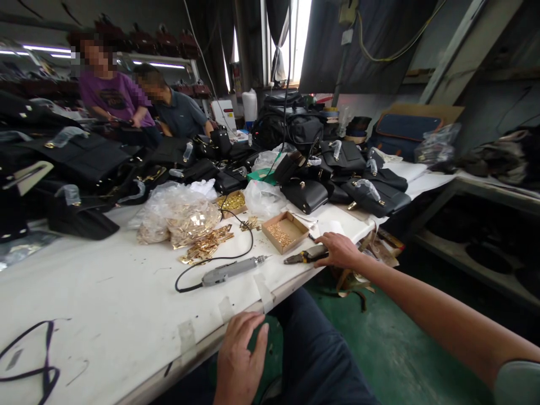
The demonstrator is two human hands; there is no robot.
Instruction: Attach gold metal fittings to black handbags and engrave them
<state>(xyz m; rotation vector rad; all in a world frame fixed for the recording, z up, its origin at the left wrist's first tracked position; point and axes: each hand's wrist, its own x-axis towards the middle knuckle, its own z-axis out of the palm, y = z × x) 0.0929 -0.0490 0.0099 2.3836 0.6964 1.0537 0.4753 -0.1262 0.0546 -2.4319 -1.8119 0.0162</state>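
My right hand (pixel 341 251) is at the table's front edge, thumb and fingers around the handle end of a pair of pliers (pixel 307 255). The pliers lie on the white surface with their jaws pointing left. My left hand (pixel 243 354) hovers over my lap by the table edge, holding nothing, its thumb apart from loosely bent fingers. A grey electric screwdriver (pixel 230 271) with a black cord rests between the hands, farther in. Behind the pliers sits a small cardboard box (pixel 304 232) with tiny gold-coloured pieces (pixel 279 234) in it.
Gold metal plates (pixel 206 245) lie beside clear plastic bags (pixel 185 216) of similar parts. Another box (pixel 231 203) holds gold pieces. Black handbags (pixel 304 196) are piled along the back. Two people (pixel 113 98) stand beyond the left piles. A black strap (pixel 49 343) lies at front left.
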